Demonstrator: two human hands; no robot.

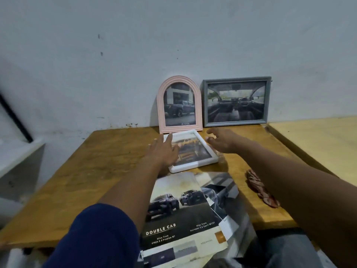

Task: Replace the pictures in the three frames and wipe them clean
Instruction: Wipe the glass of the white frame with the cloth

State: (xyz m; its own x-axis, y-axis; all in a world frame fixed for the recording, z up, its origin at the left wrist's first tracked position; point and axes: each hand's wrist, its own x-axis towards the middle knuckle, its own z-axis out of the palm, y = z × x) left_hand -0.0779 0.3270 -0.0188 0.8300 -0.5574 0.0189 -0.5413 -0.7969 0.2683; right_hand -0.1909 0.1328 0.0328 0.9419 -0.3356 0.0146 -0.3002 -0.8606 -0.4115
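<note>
A white frame (202,161) with a yellow car picture lies flat on the wooden table (92,171). My left hand (164,151) hovers over its left edge, fingers spread, holding nothing. At the frame's right edge my right hand (222,141) is open too, fingers loosely curled. Behind, a pink arched frame (179,103) with a truck picture and a grey frame (236,101) with a car-interior picture lean upright against the wall. Car brochure pages (185,213) lie at the table's front edge.
A reddish patterned cloth (260,190) lies on the table to the right, partly under my right forearm. A second, paler table surface (318,144) adjoins on the right. A white shelf or ledge (19,157) stands at the left.
</note>
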